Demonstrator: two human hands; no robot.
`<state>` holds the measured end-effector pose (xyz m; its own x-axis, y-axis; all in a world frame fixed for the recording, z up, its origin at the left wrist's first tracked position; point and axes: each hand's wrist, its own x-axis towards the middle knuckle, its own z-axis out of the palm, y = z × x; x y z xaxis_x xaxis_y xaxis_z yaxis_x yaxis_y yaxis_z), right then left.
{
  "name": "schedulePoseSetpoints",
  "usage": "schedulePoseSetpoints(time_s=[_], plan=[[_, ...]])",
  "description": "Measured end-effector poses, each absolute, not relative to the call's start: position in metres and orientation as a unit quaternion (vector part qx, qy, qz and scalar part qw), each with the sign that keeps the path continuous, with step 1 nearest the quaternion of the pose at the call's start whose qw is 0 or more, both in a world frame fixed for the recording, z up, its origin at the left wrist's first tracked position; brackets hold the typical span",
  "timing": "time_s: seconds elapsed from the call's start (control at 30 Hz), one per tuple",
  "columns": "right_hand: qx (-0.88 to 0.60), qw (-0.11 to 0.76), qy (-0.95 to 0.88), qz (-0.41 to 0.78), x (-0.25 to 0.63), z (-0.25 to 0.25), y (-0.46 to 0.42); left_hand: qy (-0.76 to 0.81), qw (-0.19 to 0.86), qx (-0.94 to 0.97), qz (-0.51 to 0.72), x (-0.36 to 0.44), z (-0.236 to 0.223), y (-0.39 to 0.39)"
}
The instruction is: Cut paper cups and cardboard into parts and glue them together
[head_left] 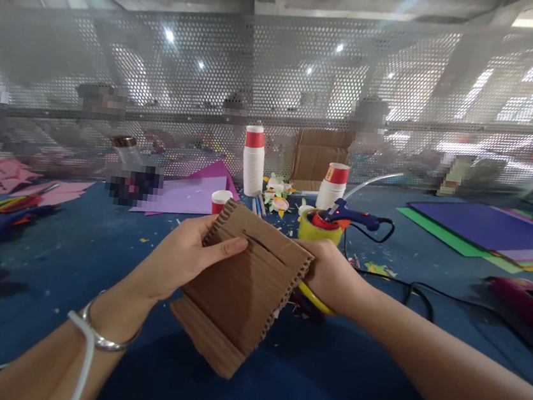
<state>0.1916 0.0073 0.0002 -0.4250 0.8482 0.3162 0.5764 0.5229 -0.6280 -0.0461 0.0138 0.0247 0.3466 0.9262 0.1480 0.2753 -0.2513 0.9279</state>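
My left hand [188, 252] grips a piece of corrugated cardboard [247, 288], its thumb flat on the front face near a dark slit. The cardboard is tilted above the table, with a folded flap along its lower edge. My right hand [335, 275] is closed behind the cardboard's right edge, its fingertips hidden. Below that hand shows the yellow handle loop [315, 299] of what looks like scissors; the blades are out of sight behind the cardboard.
Beyond the hands, a blue glue gun [358, 217] rests on a yellow tape roll [320, 232]. Stacked paper cups [253, 166] stand at the back, before a perforated metal screen [290, 74]. Coloured sheets [479, 227] lie right, a magenta glue gun [524, 303] nearer, with cables across the blue table.
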Motion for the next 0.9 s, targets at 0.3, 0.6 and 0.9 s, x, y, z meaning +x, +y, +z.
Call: schedulePoseSetpoints(time_s=[0.3, 0.6, 0.9], plan=[[-0.439, 0.308, -0.812, 0.232, 0.191, 0.001, 0.008, 0.427, 0.54, 0.633, 0.354, -0.051, 0.025, 0.023], [-0.437, 0.419, -0.741, 0.29, 0.194, -0.005, 0.015, 0.395, 0.467, 0.634, 0.474, -0.051, 0.021, 0.03], [-0.404, 0.424, -0.76, 0.283, 0.191, -0.009, 0.013, 0.414, 0.295, 0.725, 0.466, -0.05, 0.029, 0.021]])
